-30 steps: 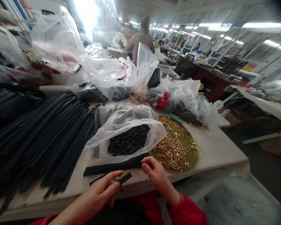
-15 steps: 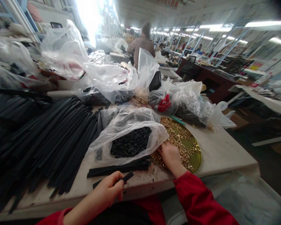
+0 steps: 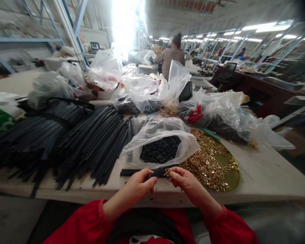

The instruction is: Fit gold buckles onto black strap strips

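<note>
My left hand [image 3: 141, 183] pinches a short black strap [image 3: 157, 173] between thumb and fingers near the table's front edge. Facing it, my right hand [image 3: 181, 178] grips a small gold metal buckle [image 3: 167, 171] right at the strap's free end. Whether the strap passes through the buckle is too small to tell. Behind both hands lie more black straps [image 3: 129, 172], partly covered. To the right, a round gold tray [image 3: 235, 179] bears a heap of gold buckles [image 3: 205, 166]. An open clear plastic bag [image 3: 189, 144] holds many small black pieces [image 3: 160, 149].
Long black strips [image 3: 99, 145] spread in bundles over the left of the table [image 3: 264, 173]. Filled plastic bags [image 3: 223, 112] line the back, with a teal tool [image 3: 210, 134] beside the tray. Farther off, a person [image 3: 171, 59] stands with their back turned.
My right hand has left the tray's edge and come over to the strap, with a gold buckle in its fingers. My left hand has lifted the strap toward it. The view has turned left.
</note>
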Demonstrator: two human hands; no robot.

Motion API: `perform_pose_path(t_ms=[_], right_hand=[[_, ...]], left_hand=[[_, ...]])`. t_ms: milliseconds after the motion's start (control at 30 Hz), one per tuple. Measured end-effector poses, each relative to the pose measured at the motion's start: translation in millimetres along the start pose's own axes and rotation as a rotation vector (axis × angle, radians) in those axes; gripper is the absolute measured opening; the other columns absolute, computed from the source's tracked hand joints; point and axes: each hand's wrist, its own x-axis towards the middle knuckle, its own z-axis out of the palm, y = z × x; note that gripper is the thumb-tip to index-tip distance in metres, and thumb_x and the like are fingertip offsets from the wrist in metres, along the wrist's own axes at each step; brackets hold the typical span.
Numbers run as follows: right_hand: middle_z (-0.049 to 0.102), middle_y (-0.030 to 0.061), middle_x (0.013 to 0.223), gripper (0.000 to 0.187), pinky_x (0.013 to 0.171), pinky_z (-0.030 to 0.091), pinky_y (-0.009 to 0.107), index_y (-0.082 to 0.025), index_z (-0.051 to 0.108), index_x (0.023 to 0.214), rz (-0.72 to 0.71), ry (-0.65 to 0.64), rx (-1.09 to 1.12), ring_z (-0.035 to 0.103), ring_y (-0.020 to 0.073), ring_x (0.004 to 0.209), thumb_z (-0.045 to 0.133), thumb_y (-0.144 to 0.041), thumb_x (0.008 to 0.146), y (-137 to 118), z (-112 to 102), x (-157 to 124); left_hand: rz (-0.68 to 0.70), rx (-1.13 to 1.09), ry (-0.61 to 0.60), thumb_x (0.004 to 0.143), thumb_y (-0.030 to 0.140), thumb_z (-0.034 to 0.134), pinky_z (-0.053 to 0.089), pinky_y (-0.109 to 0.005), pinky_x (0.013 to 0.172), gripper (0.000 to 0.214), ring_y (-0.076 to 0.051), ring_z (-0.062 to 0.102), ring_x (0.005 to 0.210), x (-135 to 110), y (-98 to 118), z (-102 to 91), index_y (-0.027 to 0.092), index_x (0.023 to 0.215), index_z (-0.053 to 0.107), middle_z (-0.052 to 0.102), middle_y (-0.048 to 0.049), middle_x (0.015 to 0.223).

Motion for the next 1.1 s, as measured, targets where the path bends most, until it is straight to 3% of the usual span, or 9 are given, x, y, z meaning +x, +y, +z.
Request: perform_pose_path(t_ms=[100,200,300,500,567,733,933,1000,1100], right_hand=[[0.052,-0.0033,0.06,0.027,0.048,0.03,0.019,-0.015,0.059,0.074,0.097,-0.136,0.38,0.04,0.0064,0.049,0.062,-0.042,0.072,-6,33,-5],[0.053,-0.003,0.059,0.029,0.049,0.031,0.019,-0.014,0.06,0.073,0.124,-0.15,0.425,0.04,0.0063,0.049,0.065,-0.043,0.068,-8,48,-5],[0.054,-0.0025,0.06,0.028,0.05,0.034,0.02,-0.015,0.059,0.073,0.071,-0.094,0.308,0.044,0.0083,0.052,0.064,-0.042,0.068,-7,52,-3],[0.061,0.0019,0.073,0.012,0.063,0.043,0.025,-0.018,0.06,0.081,-0.308,0.19,-0.151,0.055,0.0141,0.066,0.052,-0.027,0.078,2,60,-3],[0.062,0.0021,0.072,0.01,0.063,0.044,0.025,-0.018,0.059,0.08,-0.366,0.246,-0.232,0.056,0.0147,0.067,0.051,-0.023,0.078,8,62,-2],[0.063,0.0014,0.069,0.009,0.058,0.047,0.023,-0.018,0.059,0.079,-0.374,0.22,-0.309,0.059,0.014,0.062,0.051,-0.021,0.08,15,60,3],[0.068,0.0072,0.085,0.019,0.072,0.049,0.03,-0.018,0.06,0.096,-0.673,0.225,-0.537,0.063,0.0178,0.079,0.044,-0.016,0.084,18,60,-1],[0.068,0.0077,0.084,0.019,0.071,0.049,0.031,-0.018,0.061,0.095,-0.652,0.24,-0.552,0.063,0.0185,0.077,0.045,-0.017,0.084,20,60,-1],[0.067,0.0058,0.078,0.016,0.064,0.049,0.027,-0.017,0.062,0.088,-0.456,0.231,-0.417,0.062,0.0168,0.071,0.048,-0.022,0.082,18,60,1]], left_hand=[[0.004,-0.007,0.042,0.073,0.039,0.051,0.027,-0.016,0.041,0.027,-0.006,0.037,0.044,-4,2,-3.0,0.015,0.085,0.053,0.051,0.0062,0.057],[-0.04,0.018,0.102,0.073,0.038,0.052,0.027,-0.017,0.042,0.023,-0.006,0.035,0.043,-8,0,-6.2,0.015,0.075,0.052,0.048,0.0069,0.054],[-0.07,0.077,0.125,0.072,0.036,0.051,0.027,-0.018,0.043,0.021,-0.006,0.035,0.043,-7,-5,-7.4,0.015,0.068,0.052,0.047,0.0069,0.051],[-0.05,0.138,0.147,0.073,0.035,0.046,0.028,-0.019,0.044,0.022,-0.008,0.038,0.047,8,-19,0.0,0.016,0.064,0.05,0.044,0.0058,0.051],[-0.035,0.169,0.145,0.073,0.036,0.046,0.027,-0.019,0.045,0.023,-0.009,0.038,0.049,10,-21,2.8,0.016,0.062,0.049,0.043,0.0054,0.052],[-0.067,0.158,0.143,0.073,0.038,0.045,0.025,-0.019,0.043,0.025,-0.009,0.037,0.048,11,-25,2.1,0.017,0.061,0.047,0.04,0.0063,0.05],[-0.162,0.02,0.135,0.073,0.039,0.046,0.023,-0.018,0.038,0.025,-0.007,0.032,0.041,16,-30,-0.8,0.018,0.06,0.043,0.037,0.0079,0.046],[-0.175,0.003,0.133,0.073,0.041,0.045,0.023,-0.018,0.037,0.026,-0.007,0.032,0.04,16,-32,0.2,0.018,0.06,0.042,0.036,0.008,0.046],[-0.159,0.018,0.131,0.074,0.045,0.044,0.025,-0.018,0.037,0.03,-0.007,0.034,0.04,13,-32,1.0,0.017,0.064,0.045,0.039,0.0076,0.047]])
